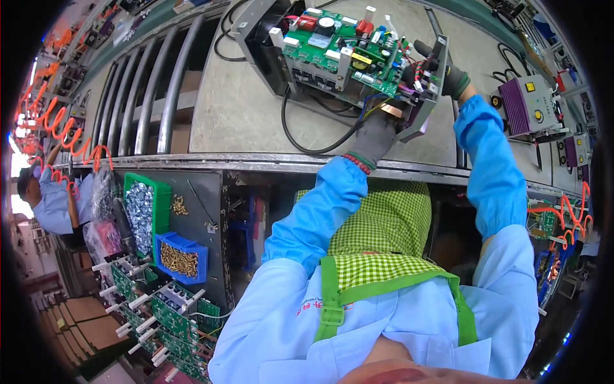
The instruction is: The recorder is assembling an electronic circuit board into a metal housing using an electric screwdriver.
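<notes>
An opened electronic power unit (332,57) sits on the metal worktop, its green circuit board facing up, with capacitors, red parts and wiring on it. At its right end a grey panel (430,96) stands at a tilt, wires running to it. My right hand (455,82), in a dark grey glove, is wrapped round the far right side of this panel, with fingers showing over its inner side. My left hand (375,136), also gloved, reaches in at the near lower corner between board and panel, beside a copper-coloured piece (391,110). Its fingertips are hidden there.
A black cable (300,148) loops on the worktop. Metal rollers (150,89) lie to the left. Below left are a green bin (146,211) of silvery parts, a blue bin (181,258) of brass screws and stacked circuit boards (169,320). A purple unit (524,105) stands right.
</notes>
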